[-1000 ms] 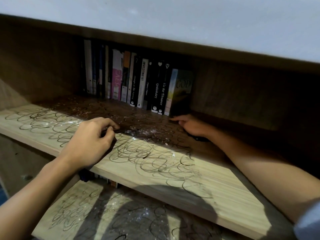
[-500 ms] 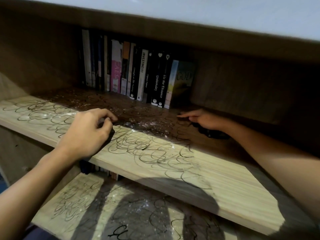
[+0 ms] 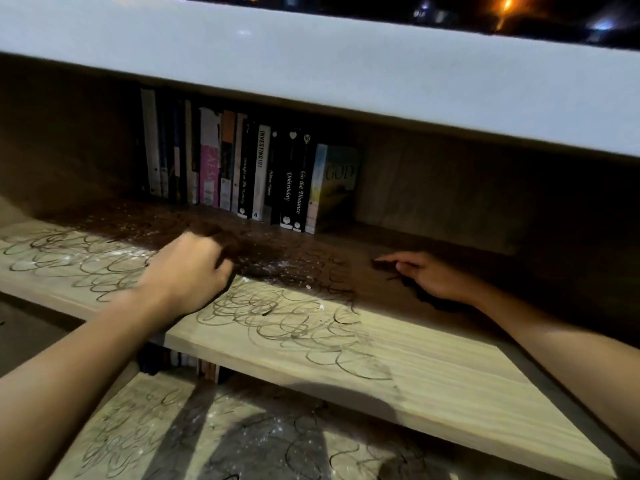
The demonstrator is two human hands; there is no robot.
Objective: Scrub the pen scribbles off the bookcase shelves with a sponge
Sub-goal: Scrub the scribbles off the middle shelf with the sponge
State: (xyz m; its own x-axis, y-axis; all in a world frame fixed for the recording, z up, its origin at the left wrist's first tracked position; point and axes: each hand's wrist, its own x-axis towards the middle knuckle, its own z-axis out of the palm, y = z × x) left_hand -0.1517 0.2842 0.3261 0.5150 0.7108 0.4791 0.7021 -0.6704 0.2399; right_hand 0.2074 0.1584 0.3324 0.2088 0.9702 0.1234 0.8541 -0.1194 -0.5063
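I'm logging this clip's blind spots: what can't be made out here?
Head view only:
- Sponge: hidden inside the curled left hand.
- Dark thing under the right hand: lost in shadow.
- Back of the shelf: too dark for scribbles.
- Left books: titles too dim.

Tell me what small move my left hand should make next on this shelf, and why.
Probably drag the left hand, closed around something dark, toward you across the scribbles just in front of it. Those loops remain dark on the lit front of the shelf, while white specks already cover the wood around the hand.
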